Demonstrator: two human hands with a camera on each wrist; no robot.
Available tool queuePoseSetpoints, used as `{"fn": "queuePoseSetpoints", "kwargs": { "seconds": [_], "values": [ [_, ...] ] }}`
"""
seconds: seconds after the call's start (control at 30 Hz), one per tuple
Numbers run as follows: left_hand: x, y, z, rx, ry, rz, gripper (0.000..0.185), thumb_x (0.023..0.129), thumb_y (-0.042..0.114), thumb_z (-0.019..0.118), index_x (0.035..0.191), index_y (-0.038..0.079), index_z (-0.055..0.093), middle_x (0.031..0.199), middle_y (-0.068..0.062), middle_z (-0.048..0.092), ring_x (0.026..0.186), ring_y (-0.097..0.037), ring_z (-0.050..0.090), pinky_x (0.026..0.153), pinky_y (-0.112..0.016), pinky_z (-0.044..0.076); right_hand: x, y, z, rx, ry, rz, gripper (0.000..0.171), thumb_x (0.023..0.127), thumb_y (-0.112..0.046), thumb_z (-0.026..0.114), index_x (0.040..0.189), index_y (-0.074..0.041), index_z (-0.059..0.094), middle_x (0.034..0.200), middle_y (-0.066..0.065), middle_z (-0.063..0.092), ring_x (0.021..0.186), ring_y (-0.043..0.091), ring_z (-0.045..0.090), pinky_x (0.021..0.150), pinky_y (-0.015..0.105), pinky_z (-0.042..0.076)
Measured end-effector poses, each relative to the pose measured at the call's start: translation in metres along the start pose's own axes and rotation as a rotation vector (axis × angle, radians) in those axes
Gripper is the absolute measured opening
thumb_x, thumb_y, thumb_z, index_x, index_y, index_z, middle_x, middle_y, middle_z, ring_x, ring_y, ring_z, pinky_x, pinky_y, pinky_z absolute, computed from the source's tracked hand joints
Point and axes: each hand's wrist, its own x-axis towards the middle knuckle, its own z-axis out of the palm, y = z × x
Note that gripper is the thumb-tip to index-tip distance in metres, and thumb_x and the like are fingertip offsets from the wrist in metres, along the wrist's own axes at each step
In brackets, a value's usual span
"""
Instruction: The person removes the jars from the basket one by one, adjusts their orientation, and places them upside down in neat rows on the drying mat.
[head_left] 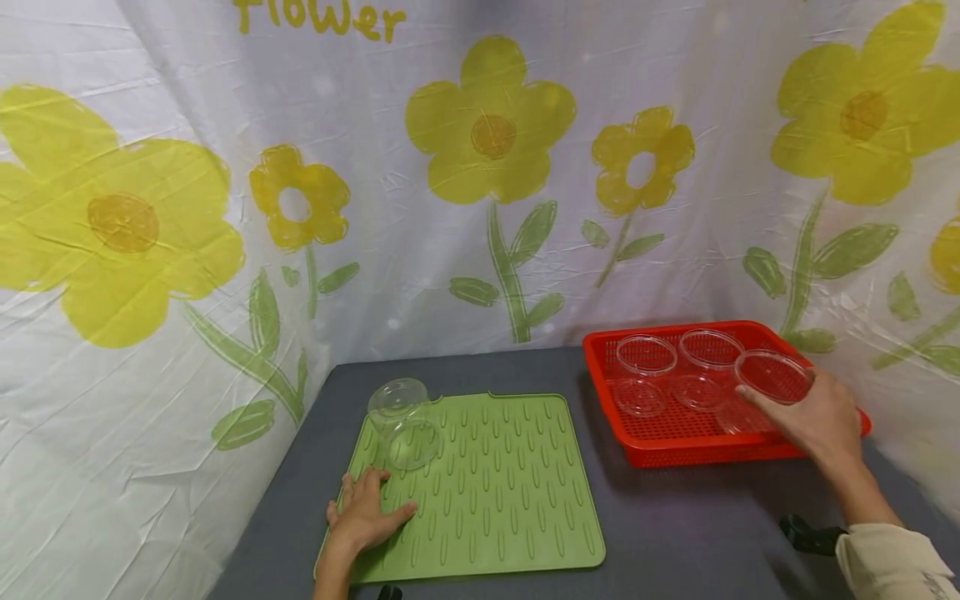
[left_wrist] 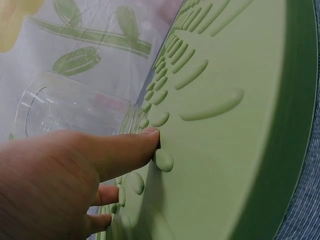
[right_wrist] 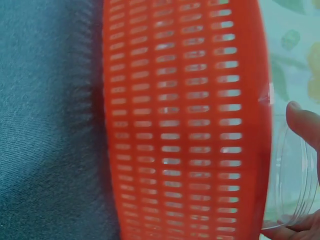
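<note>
A clear plastic cup (head_left: 405, 425) stands at the far left of the green ridged mat (head_left: 495, 492). In the left wrist view, the end of this cup (left_wrist: 75, 110) towards the mat looks ridged. Just nearer than the cup, my left hand (head_left: 363, 512) rests on the mat's left part with fingers spread, holding nothing. My right hand (head_left: 821, 417) grips another clear cup (head_left: 772, 377) by its side, at the right end of the red basket (head_left: 652, 454). That cup's rim (right_wrist: 295, 175) shows beyond the basket wall in the right wrist view. Its lower part is hard to make out.
Two more clear cups, a left one (head_left: 645, 357) and a middle one (head_left: 708, 350), stand in the basket. A dark grey cloth (head_left: 555, 533) covers the table. Behind it hangs a white curtain (head_left: 375, 292) with yellow flowers.
</note>
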Motion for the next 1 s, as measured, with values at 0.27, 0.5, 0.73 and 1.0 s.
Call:
{"fn": "queuePoseSetpoints", "kwargs": {
  "seconds": [0.27, 0.5, 0.73, 1.0],
  "values": [
    [-0.002, 0.000, 0.000, 0.020, 0.006, -0.001, 0.085, 0.087, 0.058, 0.072, 0.146, 0.005, 0.043, 0.165, -0.031, 0.017, 0.151, -0.060, -0.001, 0.110, -0.084, 0.003, -0.004, -0.007, -0.007, 0.108, -0.053, 0.017, 0.112, 0.087, -0.060, 0.071, 0.149, 0.021, 0.023, 0.140, 0.047, 0.039, 0.122, 0.061, 0.043, 0.097, 0.073, 0.041],
    [-0.002, 0.000, 0.000, 0.019, 0.009, 0.005, 0.084, 0.088, 0.058, 0.072, 0.146, 0.005, 0.043, 0.165, -0.028, 0.020, 0.151, -0.060, 0.000, 0.110, -0.084, 0.004, -0.007, -0.010, -0.007, 0.140, -0.023, -0.024, 0.110, 0.087, -0.056, 0.073, 0.150, 0.020, 0.025, 0.141, 0.047, 0.040, 0.124, 0.062, 0.042, 0.099, 0.074, 0.039],
    [-0.003, 0.002, -0.003, 0.020, 0.006, 0.003, 0.084, 0.088, 0.059, 0.071, 0.146, 0.005, 0.043, 0.165, -0.028, 0.021, 0.151, -0.059, 0.000, 0.111, -0.084, 0.004, -0.012, -0.019, -0.011, 0.170, -0.024, -0.064, 0.107, 0.087, -0.054, 0.073, 0.152, 0.017, 0.024, 0.145, 0.045, 0.040, 0.126, 0.060, 0.042, 0.097, 0.074, 0.039],
    [-0.002, -0.001, 0.000, 0.001, 0.004, 0.009, 0.085, 0.089, 0.059, 0.070, 0.148, 0.004, 0.043, 0.165, -0.033, 0.014, 0.151, -0.059, -0.004, 0.111, -0.083, -0.003, -0.017, -0.034, -0.018, 0.209, 0.006, -0.109, 0.101, 0.087, -0.051, 0.075, 0.150, 0.014, 0.031, 0.139, 0.042, 0.046, 0.120, 0.055, 0.048, 0.092, 0.070, 0.044]
  ]
}}
